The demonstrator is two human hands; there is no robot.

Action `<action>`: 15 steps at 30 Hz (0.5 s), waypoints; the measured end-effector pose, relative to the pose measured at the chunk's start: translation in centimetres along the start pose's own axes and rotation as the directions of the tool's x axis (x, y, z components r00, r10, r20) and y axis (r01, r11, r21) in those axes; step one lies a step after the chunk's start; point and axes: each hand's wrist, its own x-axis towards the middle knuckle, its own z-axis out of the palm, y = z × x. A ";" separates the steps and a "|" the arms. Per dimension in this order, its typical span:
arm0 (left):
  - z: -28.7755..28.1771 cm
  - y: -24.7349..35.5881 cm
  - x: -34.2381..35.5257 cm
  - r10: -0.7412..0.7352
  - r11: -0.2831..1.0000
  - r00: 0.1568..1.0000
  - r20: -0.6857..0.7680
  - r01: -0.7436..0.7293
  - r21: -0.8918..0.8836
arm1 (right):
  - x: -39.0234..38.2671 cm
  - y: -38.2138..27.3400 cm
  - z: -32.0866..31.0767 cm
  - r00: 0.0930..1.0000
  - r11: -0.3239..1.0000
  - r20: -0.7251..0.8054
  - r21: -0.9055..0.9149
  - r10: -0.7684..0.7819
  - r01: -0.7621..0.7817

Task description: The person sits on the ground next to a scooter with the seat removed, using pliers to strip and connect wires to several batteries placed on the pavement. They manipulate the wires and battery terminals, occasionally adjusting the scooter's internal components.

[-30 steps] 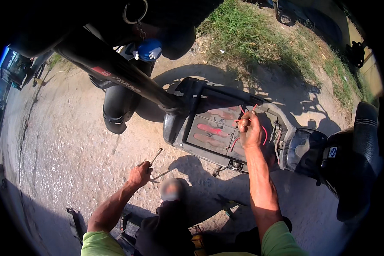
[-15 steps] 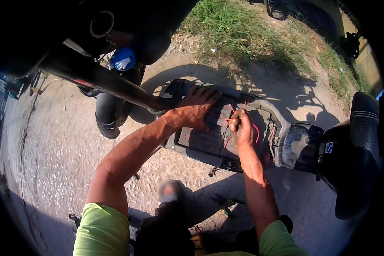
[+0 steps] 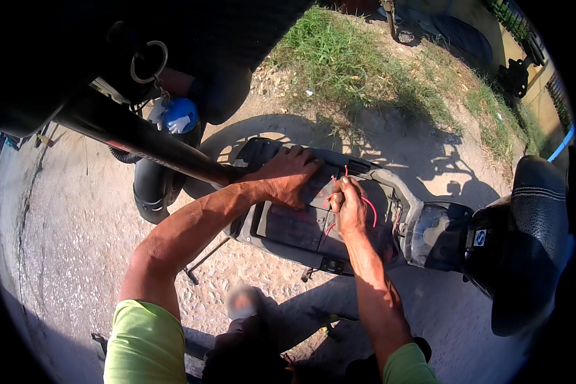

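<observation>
Outdoors, gravel ground (image 3: 77, 256), scooter floorboard (image 3: 301, 224) opened. Left hand (image 3: 288, 176) lies flat on the panel beside the grip, apparently steadying it. Right hand (image 3: 349, 208) pinches the red wire (image 3: 370, 206), lifted clear just above the panel.

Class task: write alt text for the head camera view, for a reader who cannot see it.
A person's left hand presses flat on a scooter's dark grey plastic floor panel while the right hand pinches a thin red wire above it, outdoors on sunlit gravel ground.
</observation>
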 end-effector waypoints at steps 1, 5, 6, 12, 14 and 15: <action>-0.5 -0.3 0.1 0.019 1.000 1.000 -0.021 -0.019 0.004 | 0.0 -0.6 0.3 1.000 1.000 0.013 -0.022 -0.018 0.018; -3.5 0.6 -0.8 0.092 0.996 0.988 -0.127 -0.094 -0.004 | -1.6 -4.2 0.7 0.994 0.997 0.094 0.051 -0.056 0.052; -4.9 1.3 -1.4 0.089 0.996 0.988 -0.130 -0.090 0.003 | -2.1 -5.2 1.2 0.992 0.995 0.104 0.077 -0.070 0.063; -8.6 6.5 -4.5 -0.065 0.964 0.981 -0.181 0.015 -0.265 | -5.4 -11.7 2.7 0.980 0.993 0.162 0.038 -0.119 0.114; -8.4 8.3 -5.4 -0.078 0.977 0.988 -0.131 0.050 -0.209 | -7.2 -12.1 2.1 0.985 0.996 0.153 0.062 -0.076 0.067; -7.7 8.9 -5.9 -0.061 0.978 0.987 -0.152 0.028 -0.206 | -7.9 -12.0 1.6 0.982 0.997 0.180 0.051 -0.065 0.056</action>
